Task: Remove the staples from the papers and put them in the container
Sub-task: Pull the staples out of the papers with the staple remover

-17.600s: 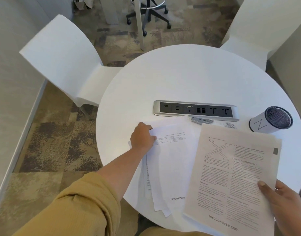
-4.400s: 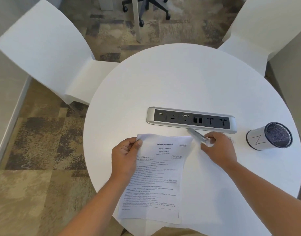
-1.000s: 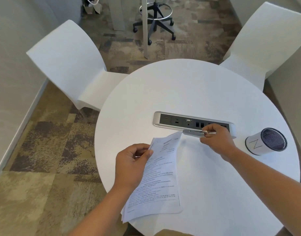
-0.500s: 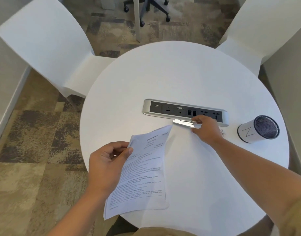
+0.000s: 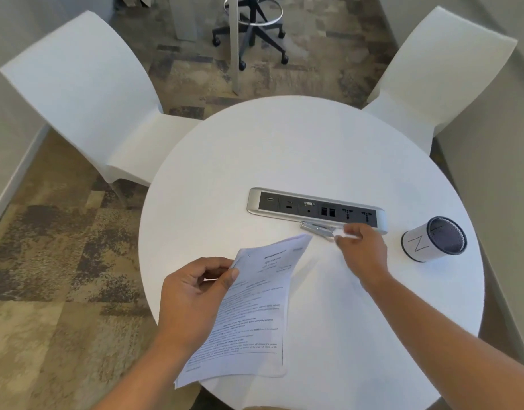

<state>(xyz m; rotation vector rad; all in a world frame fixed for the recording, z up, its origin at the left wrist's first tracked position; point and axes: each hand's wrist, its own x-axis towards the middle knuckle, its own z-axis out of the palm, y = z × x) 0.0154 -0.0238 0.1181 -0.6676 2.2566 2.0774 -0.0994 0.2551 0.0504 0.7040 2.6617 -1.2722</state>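
The left hand (image 5: 192,294) pinches the stapled papers (image 5: 248,309) by their upper left corner above the counter (image 5: 284,149). The right hand (image 5: 362,250) closes on the metal staple remover (image 5: 317,228) beside the power strip (image 5: 314,207). The step looks like fetching the tool; next it must reach the stapled corner, with the mesh container (image 5: 434,242) waiting at right.

table (image 5: 284,149): smooth matt white | papers (image 5: 254,306): thin printed paper | socket strip (image 5: 314,207): brushed metal
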